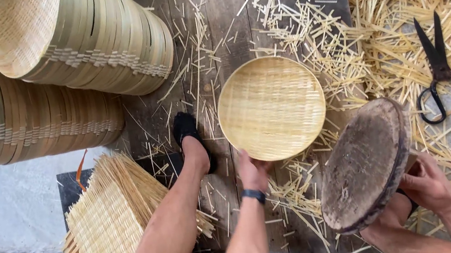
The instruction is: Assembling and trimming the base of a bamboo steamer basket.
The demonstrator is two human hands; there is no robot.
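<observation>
My left hand (253, 170) grips the near rim of a round woven bamboo tray (271, 107) that lies flat on the dark wooden boards. A black band sits on that wrist. My right hand (427, 182) holds a thick round wooden block (365, 164), tilted up on its edge to the right of the tray. My left leg, with a black shoe (187, 128), stretches out just left of the tray.
Large black scissors (445, 71) lie among heaps of cut bamboo strips at the right. Stacks of finished round trays (87, 43) lie at the upper left. A pile of square woven mats (108, 226) sits at the lower left. Loose strips litter the boards.
</observation>
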